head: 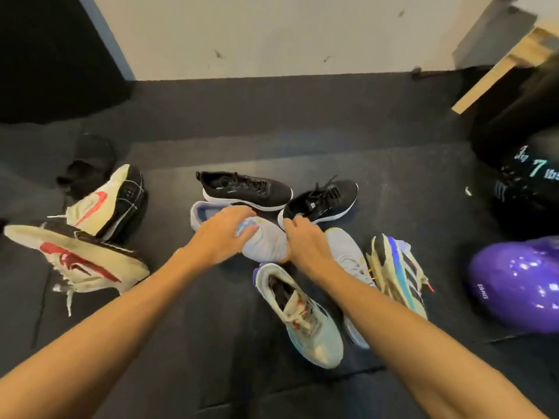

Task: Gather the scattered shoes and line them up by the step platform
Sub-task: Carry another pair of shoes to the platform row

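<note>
Head view: left hand [222,234] lies on the pale grey knit sneaker [263,240] mid-floor, fingers relaxed, not curled round it. Right hand [305,243] reaches the heel of a black mesh sneaker [323,201]; its fingers' hold, can't tell. Shoes look light and soft, so pinch at heel collar. No containers seen.

Under my left hand [222,234] the grey shoe [266,243] looks like soft matt knit. At twelve o'clock, the black shoe [245,190] is matt mesh. At three o'clock, the purple ball [520,282] shines glossy, smooth. The floor [393,152] is dull, grainy rubber.
</note>
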Demonstrator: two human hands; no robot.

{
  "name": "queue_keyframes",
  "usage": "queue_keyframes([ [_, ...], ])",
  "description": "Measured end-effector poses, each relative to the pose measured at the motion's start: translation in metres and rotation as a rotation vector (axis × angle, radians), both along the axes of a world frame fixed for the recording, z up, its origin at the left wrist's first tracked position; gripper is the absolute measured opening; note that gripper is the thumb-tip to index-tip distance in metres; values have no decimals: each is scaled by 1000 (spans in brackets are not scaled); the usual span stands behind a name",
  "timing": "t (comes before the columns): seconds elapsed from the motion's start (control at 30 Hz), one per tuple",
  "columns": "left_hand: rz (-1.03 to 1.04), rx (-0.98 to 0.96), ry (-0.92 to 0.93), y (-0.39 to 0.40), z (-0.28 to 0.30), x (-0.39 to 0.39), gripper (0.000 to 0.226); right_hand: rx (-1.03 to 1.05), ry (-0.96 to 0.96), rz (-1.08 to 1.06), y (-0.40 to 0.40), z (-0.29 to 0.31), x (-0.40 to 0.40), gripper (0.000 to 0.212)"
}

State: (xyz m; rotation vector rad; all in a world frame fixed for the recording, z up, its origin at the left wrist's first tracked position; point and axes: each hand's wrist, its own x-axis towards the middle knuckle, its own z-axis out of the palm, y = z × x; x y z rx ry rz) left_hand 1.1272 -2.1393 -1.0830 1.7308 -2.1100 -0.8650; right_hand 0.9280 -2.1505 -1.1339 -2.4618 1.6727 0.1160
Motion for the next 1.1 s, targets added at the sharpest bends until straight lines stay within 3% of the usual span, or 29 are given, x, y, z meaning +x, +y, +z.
queue_keyframes([
  [0.07, 11, -125, -100, -17, -30, 4, 34, -69, 111, -49, -13, -27, 8, 28],
  [0.2, 154, -320, -261, -62, -66, 21, 20, -80, 107, 26, -31, -73, 15, 33],
  [0.37, 162, -129, -603, -104, -90, 61, 26, -338, 66, -12, -56, -62, 8, 31],
  [0.43, 44, -111, -734, -113, -93, 75, 32, -268, 39, -62, -61, -60, 5, 33],
  [0.57, -97, -279, -920, -116, -105, 79, 26, 26, -70, -233, -55, -76, 9, 35],
  [0.67, -148, -316, -981, -116, -110, 78, 22, 94, -190, -282, -58, -78, 7, 34],
  [0.8, -20, -309, -984, -125, -97, 102, 28, 176, -377, -363, -67, -72, -3, 33],
  [0.93, 51, -321, -756, -115, -97, 106, 14, 240, -483, -403, -70, -73, -5, 25],
  [1.0, -19, -346, -717, -108, -97, 105, 18, 243, -512, -399, -73, -74, -6, 18],
  [1.1, -157, -431, -815, -103, -91, 107, 31, 205, -598, -427, -79, -73, -6, 16],
])
